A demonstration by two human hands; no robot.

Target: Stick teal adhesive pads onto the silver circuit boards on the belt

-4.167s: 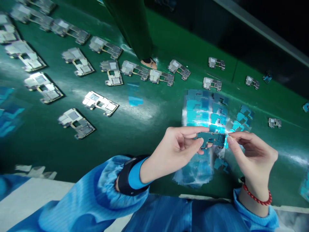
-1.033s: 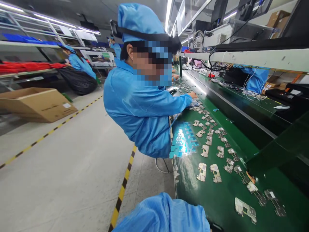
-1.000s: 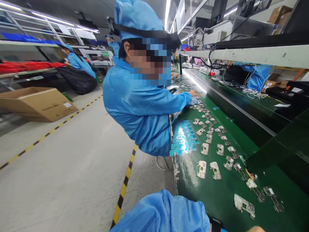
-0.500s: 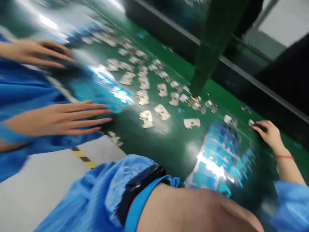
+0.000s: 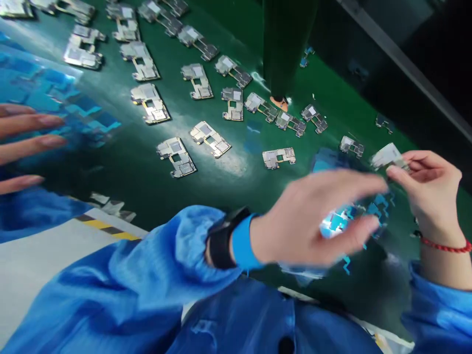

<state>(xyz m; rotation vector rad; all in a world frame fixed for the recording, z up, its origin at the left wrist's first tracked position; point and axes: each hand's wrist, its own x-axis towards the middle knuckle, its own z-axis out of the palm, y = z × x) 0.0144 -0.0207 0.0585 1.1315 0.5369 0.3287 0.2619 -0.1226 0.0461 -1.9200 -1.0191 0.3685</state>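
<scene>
My right hand (image 5: 433,182), with a red braided cord on its wrist, pinches a phone circuit board (image 5: 388,156) between thumb and fingers above the green mat (image 5: 236,194). Slightly smeared by motion, my left hand (image 5: 313,216) reaches toward that board, thumb and fingers apart and nothing visible between them. Its wrist bears a black watch (image 5: 224,238) and a blue band (image 5: 243,246). Beneath the left hand lies a clear sheet with blue film pieces (image 5: 337,221), partly hidden. The nearest loose circuit board (image 5: 351,146) rests just left of the held one.
Several circuit boards (image 5: 177,157) lie in loose rows across the mat. A dark green post (image 5: 287,49) stands at the back. On the left, a co-worker's hand (image 5: 25,137) is beside another sheet of blue film pieces (image 5: 55,93).
My left hand has risen from the bottom edge and moved toward my right hand. The board in my right hand now shows a broader face. The view has shifted closer to the boards.
</scene>
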